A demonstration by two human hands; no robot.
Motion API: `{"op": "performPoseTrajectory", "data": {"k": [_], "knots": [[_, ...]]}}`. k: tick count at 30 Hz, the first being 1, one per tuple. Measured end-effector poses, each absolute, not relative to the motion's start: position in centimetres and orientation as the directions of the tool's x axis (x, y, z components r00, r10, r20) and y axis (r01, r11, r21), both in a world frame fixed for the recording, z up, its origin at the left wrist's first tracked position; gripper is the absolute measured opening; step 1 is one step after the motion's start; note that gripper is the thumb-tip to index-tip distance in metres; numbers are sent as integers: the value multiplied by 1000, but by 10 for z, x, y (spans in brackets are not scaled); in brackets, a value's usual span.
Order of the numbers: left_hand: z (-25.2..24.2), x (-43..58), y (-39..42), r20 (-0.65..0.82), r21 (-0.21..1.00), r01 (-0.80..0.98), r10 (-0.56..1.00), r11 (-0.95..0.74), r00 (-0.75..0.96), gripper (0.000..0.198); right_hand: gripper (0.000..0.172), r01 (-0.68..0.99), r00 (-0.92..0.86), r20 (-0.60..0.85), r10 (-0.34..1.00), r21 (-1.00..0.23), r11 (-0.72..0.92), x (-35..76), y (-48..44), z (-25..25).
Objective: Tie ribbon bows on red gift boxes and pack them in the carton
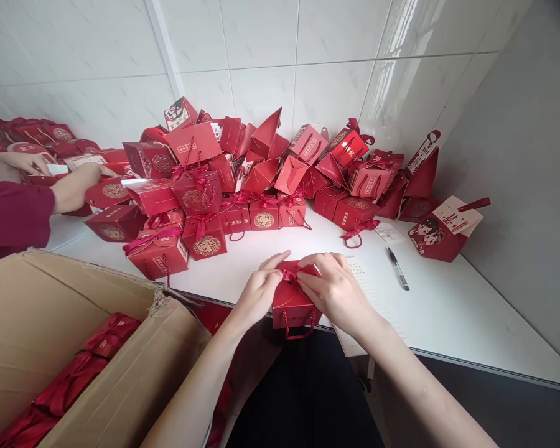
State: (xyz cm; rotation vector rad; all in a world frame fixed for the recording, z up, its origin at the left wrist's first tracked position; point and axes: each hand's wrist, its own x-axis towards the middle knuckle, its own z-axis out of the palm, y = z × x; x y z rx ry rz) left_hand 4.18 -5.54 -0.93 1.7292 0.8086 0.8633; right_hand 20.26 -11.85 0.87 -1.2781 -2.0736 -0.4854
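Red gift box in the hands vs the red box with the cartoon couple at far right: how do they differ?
The small red gift box sits upright at the table's near edge, held by the left hand and right hand at its ribbon bow. The red cartoon-print box lies tilted, untouched, its white tag flap open, with no bow visible. Both are red card with cord handles.

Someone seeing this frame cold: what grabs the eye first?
The heap of red gift boxes piled against the tiled wall at the back of the white table. Next, at the near edge, the left hand and right hand pinch the ribbon on one red box.
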Motion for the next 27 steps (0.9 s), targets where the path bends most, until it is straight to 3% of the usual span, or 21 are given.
{"op": "performPoseTrajectory", "data": {"k": [7,13,18,27], "knots": [[-4,49,-62,243,906,222,870,-362,429,31,25,890,-350,728,589,62,451,202,-118,11],[2,52,-65,321,834,330,875,-443,363,35,21,896,-333,778,533,86,435,203,-117,8],[5,47,-68,352,823,337,876,-457,329,36,15,898,-311,760,570,38,439,209,-121,9],[5,32,-61,348,768,451,887,-455,303,30,18,893,-390,693,606,125,432,227,-132,15]]}}
